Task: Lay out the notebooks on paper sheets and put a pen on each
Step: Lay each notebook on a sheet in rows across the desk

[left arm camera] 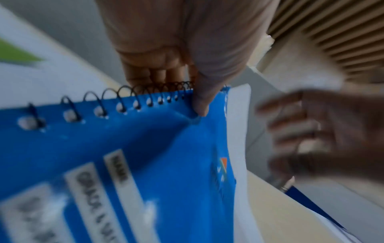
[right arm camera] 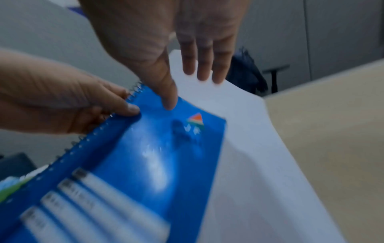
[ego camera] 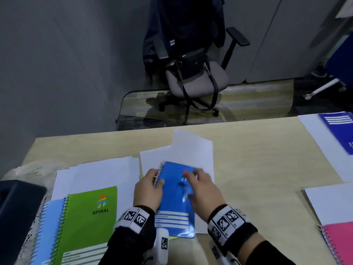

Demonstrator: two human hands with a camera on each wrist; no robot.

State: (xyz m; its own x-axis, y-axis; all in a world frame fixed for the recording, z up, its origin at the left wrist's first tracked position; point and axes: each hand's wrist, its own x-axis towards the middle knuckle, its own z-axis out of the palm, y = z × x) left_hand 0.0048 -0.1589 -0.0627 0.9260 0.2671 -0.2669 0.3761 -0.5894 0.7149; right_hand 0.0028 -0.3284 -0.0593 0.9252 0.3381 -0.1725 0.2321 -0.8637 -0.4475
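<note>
A blue notebook [ego camera: 176, 197] is being pinched at its spiral edge by the left hand [ego camera: 148, 190], while the right hand [ego camera: 203, 190] is being held flat over its cover, fingers straight. It is being held above a paper sheet [ego camera: 193, 150] on the pale wooden desk [ego camera: 257, 159]. An office chair [ego camera: 193, 77] is being kept by grey walls beyond.
</note>
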